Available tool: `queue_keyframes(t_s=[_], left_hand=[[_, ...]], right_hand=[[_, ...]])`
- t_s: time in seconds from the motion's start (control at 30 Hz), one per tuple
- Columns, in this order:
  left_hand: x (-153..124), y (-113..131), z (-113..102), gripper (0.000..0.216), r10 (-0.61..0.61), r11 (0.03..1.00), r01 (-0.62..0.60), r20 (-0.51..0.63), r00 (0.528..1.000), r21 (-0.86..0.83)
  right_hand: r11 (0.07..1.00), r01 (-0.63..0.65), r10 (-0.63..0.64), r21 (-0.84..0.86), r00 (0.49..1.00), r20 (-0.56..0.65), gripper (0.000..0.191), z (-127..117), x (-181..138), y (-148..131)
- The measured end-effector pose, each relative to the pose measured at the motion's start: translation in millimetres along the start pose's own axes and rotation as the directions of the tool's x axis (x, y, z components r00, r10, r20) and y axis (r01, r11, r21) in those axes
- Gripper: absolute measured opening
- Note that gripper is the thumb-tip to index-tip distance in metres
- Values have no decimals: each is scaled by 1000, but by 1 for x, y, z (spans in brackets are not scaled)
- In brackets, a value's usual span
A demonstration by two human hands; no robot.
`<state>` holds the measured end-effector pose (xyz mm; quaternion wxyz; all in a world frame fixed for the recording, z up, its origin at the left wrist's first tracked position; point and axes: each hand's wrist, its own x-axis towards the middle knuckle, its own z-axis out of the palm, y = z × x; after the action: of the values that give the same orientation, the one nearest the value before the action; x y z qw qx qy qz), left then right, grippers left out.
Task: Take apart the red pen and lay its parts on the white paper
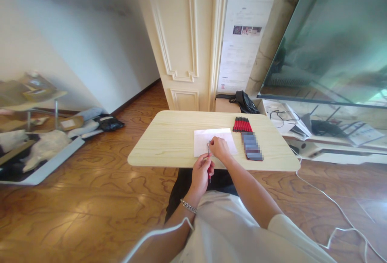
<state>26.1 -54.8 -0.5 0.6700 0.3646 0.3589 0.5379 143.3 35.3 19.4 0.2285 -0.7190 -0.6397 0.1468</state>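
Note:
My left hand is closed around a red pen, held upright over the near edge of the table. The pen's black lower end shows beneath the fingers. A slim grey piece rises from the pen between my hands. My right hand pinches near the dark top of that piece; its exact shape is too small to tell. Below the right hand lies a white sheet of paper. A row of several red pens with black ends lies farther right, above a phone with a blurred screen.
Everything stands on a small light-wood table with rounded corners. Behind it are a cream panelled door and a black bag. A large screen is at right. White cable runs along the floor.

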Motion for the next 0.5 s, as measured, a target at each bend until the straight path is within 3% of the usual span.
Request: queue_keyframes(t_s=[0.13, 0.23, 0.37, 0.5], left_hand=[[1, 0, 1, 41, 7, 1000, -7, 1, 1000, -24], [1, 1, 2, 42, -7, 999, 7, -4, 1000, -38], [1, 1, 6, 40, -14, 1000, 14, 3, 1000, -25], [1, 0, 14, 38, -23, 999, 25, 33, 999, -39]], right_hand=[[1000, 13, -13, 17, 1000, -2, 17, -3, 0, -1], [976, 52, -35, 211, 996, -80, 28, -13, -8, 5], [830, 80, -64, 552, 997, -49, 36, -25, -30, 12], [719, 71, -96, 691, 995, -1, 30, -28, -46, 12]])
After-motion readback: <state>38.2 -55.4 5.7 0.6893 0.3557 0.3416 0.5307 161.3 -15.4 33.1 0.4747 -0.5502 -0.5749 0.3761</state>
